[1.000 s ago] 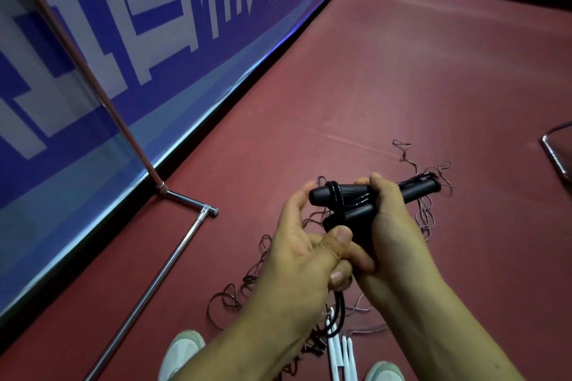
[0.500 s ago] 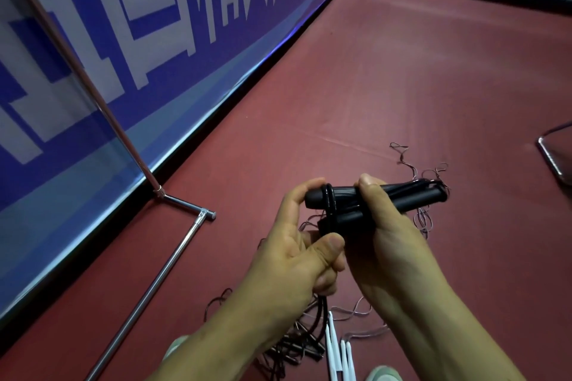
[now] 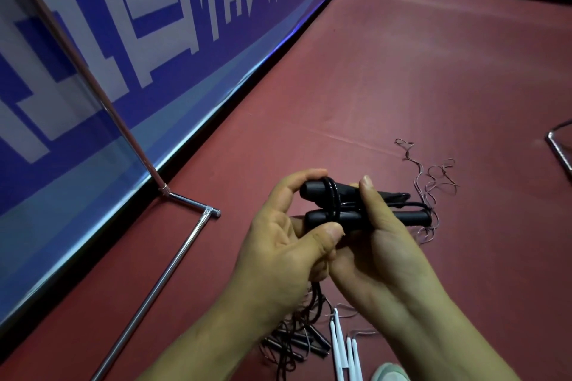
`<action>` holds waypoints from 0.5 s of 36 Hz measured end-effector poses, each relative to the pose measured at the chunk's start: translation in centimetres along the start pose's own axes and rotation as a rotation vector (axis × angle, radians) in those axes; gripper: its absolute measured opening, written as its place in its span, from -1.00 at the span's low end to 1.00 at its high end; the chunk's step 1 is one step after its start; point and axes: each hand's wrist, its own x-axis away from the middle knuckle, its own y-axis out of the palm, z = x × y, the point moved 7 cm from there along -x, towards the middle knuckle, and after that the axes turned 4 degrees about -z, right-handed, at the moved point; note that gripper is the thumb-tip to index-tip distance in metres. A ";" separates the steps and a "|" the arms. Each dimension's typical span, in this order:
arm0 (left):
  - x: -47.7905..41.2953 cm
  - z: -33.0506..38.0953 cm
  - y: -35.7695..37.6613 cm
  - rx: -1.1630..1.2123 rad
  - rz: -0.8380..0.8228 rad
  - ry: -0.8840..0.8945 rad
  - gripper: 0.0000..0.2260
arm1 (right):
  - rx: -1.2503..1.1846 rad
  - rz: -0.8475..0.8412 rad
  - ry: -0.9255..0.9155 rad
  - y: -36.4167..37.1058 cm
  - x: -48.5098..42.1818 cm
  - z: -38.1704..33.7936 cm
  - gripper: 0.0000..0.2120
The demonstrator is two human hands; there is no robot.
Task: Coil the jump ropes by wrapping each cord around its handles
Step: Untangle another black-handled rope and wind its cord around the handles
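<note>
1. Covering most of the view: red floor (image 3: 402, 71), blue banner (image 3: 154, 25) along its left edge, metal stand (image 3: 148, 288) at the banner's foot.
2. Right hand (image 3: 380, 244): grip closed round the pair of black handles (image 3: 411, 219), thumb on top, fingers beneath. The handles are held side by side, above the floor.
3. Left hand (image 3: 284, 244): grip pinches the handles' left ends, forefinger above, thumb below. Cannot tell whether its lower fingers also hold cord.
4. Cord (image 3: 332, 201): a few turns lie round both handles near the left end. Judged early in this rope's wrap.
5. Loose strands (image 3: 433, 176) lie on the floor beyond the handles.
6. Left to do: tangled dark ropes (image 3: 297, 346) and white handles (image 3: 337, 346) lie uncoiled near a shoe (image 3: 388, 373).
</note>
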 end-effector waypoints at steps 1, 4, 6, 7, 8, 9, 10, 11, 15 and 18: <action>0.0 0.0 0.0 -0.003 0.001 -0.001 -0.50 | -0.007 0.007 0.004 -0.1 0.0 0.1 -0.51; -0.1 -0.2 -0.1 -0.020 0.007 -0.012 -0.53 | -0.013 0.029 0.019 0.0 0.0 0.3 -0.54; -0.2 -0.3 -0.1 -0.025 0.021 -0.013 -0.54 | -0.012 0.020 0.013 0.2 0.1 0.2 -0.56; -0.3 -0.3 -0.1 -0.023 0.027 -0.011 -0.55 | -0.009 0.013 0.004 0.2 0.0 0.2 -0.58; -0.4 -0.2 -0.1 -0.015 0.030 -0.007 -0.55 | -0.005 0.013 -0.007 0.2 0.0 0.1 -0.60; -0.5 -0.1 -0.1 -0.006 0.032 -0.002 -0.56 | -0.003 0.016 -0.021 0.0 -0.1 0.0 -0.62; -0.5 -0.1 -0.1 0.000 0.031 0.002 -0.56 | 0.001 0.020 -0.035 -0.1 0.0 -0.1 -0.65; -0.6 0.0 -0.1 0.003 0.029 0.004 -0.56 | 0.008 0.019 -0.045 0.1 0.1 -0.3 -0.68; -0.5 0.1 -0.2 0.003 0.004 0.000 -0.56 | 0.049 -0.020 -0.087 0.8 0.8 -0.9 -0.79; -0.4 0.2 -0.2 0.013 0.001 -0.003 -0.56 | 0.054 -0.075 -0.095 0.9 0.9 -0.8 -0.87</action>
